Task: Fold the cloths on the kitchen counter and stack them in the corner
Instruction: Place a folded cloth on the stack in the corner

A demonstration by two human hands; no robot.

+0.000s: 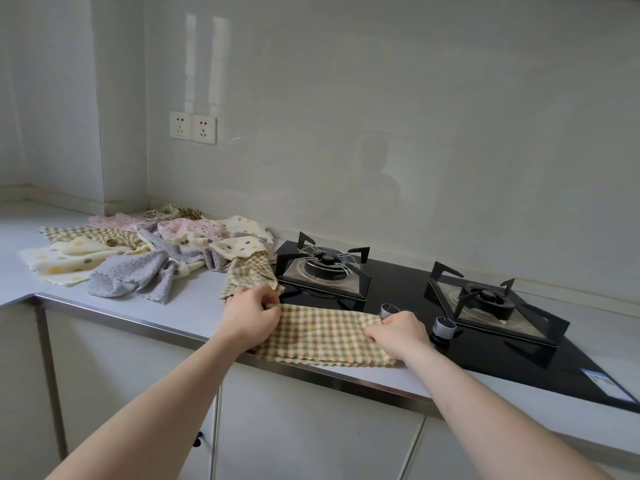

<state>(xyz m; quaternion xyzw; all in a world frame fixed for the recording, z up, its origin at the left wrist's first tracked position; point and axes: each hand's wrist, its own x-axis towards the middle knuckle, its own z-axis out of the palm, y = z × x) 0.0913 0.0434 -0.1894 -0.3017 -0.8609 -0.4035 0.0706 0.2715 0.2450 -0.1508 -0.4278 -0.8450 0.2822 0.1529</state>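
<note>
A green-and-orange checked cloth (322,336) lies at the counter's front edge, partly over the black hob, doubled over with two scalloped edges along its near side. My left hand (251,315) pinches its upper left corner. My right hand (398,332) pinches its upper right corner. A loose pile of unfolded cloths (156,251) spreads to the left: cream with dots, pink with dots, grey, and yellow-green checked. One checked cloth (251,273) from the pile lies just beyond my left hand.
The black glass gas hob (398,285) has two burners (323,266) (485,299) with raised pan supports, and two knobs (445,327) beside my right hand. A double wall socket (193,127) sits above the pile. The counter's corner (131,207) lies behind the cloths.
</note>
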